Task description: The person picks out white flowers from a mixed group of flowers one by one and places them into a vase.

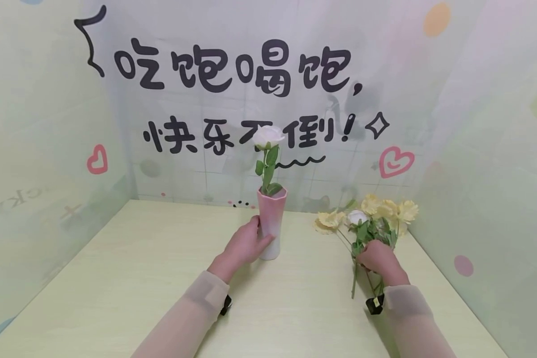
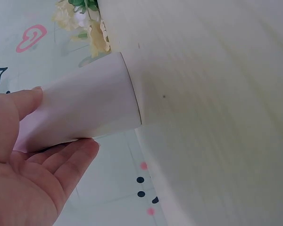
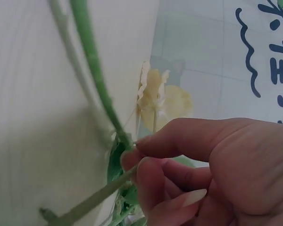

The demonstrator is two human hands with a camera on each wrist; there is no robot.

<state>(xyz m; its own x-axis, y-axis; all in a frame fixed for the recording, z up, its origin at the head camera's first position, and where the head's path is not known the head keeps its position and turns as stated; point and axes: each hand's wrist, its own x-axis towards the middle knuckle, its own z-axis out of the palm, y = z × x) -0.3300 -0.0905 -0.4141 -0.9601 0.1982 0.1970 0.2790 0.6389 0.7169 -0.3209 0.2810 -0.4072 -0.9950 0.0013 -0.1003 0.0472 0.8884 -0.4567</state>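
The vase (image 1: 272, 219) stands upright near the middle of the table (image 1: 116, 298), toward the far edge, with one white rose (image 1: 268, 136) upright in its mouth. The left hand (image 1: 241, 243) grips the vase from the near left, thumb on one side of the wall and fingers along the other. The right hand (image 1: 381, 259) is at the right, among yellow flowers (image 1: 387, 209) and a second white flower (image 1: 356, 217). Its thumb and forefinger pinch a green stem (image 3: 96, 75); a brownish stem (image 3: 94, 199) also reaches the fingertips, and whether both are held cannot be told.

The left-hand grip should be firm enough to hold the base flat, yet light enough not to tip the vase, which is tall and narrow. The right-hand pinch should isolate a single stem. Because the stems and leaves (image 1: 363, 232) lie closely together, a stem is best drawn out slowly along its own length, so that neighbouring blooms are not dragged. A pinch on bare stem likely gives better control than one among foliage.
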